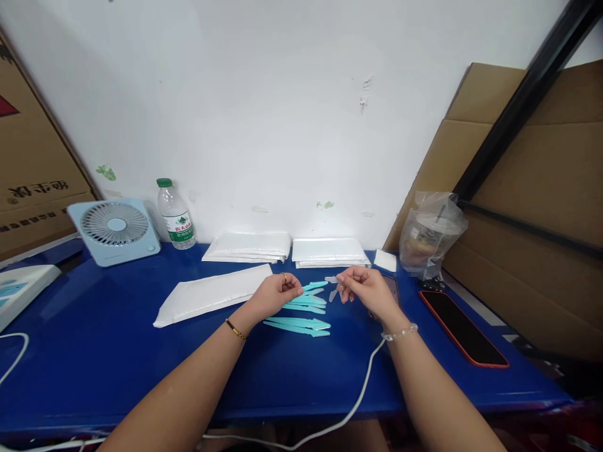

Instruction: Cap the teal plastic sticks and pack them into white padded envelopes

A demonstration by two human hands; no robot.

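Observation:
My left hand (277, 294) is closed in a pinch on the handle end of a teal razor-like tool (315, 286), held just above the blue table (117, 351). My right hand (362, 287) is closed on a small clear cap (333, 294) right beside the tool's tip. Several more teal tools (301, 324) lie flat on the table under and in front of my hands. A white padded envelope (211, 294) lies to the left of my left hand.
Two stacks of white envelopes (249, 246) (327, 251) rest against the wall. A small blue fan (115, 227) and a water bottle (176, 216) stand back left. A phone (461, 326), a bagged drink (428, 235) and cardboard (541, 188) sit right. A white cable (358, 395) crosses the front edge.

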